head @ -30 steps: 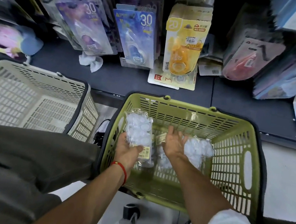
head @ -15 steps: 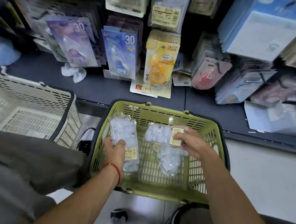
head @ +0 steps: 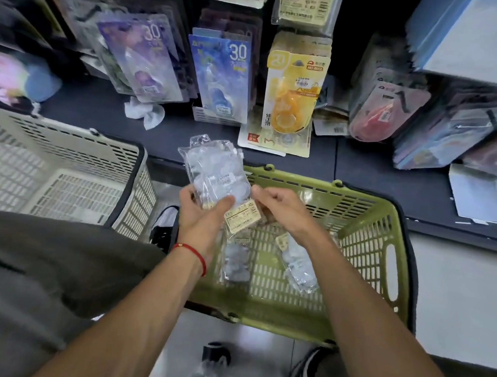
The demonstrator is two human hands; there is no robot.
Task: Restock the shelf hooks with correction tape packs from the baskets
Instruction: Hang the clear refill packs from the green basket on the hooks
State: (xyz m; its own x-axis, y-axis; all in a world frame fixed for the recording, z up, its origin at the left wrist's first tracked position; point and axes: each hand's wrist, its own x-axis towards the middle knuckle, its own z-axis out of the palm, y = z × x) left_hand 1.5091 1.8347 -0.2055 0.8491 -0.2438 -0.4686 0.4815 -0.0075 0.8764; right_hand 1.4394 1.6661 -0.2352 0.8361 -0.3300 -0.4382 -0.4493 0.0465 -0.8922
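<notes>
Clear pack [head: 217, 171] at frame centre, long axis near upright, hang-tab end toward upper left; crinkly transparent plastic w/ pale rounded tapes inside. Gripped by left hand [head: 201, 211], thumb across front. Right hand [head: 281, 209] fingers curled, pinching yellowish label [head: 242, 218]. Over green slotted basket [head: 370, 235]; two more packs inside.

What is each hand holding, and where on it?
Both hold clear plastic correction tape packs near the lower, labelled end: left hand around the left edge, right hand pinching the right.
</notes>
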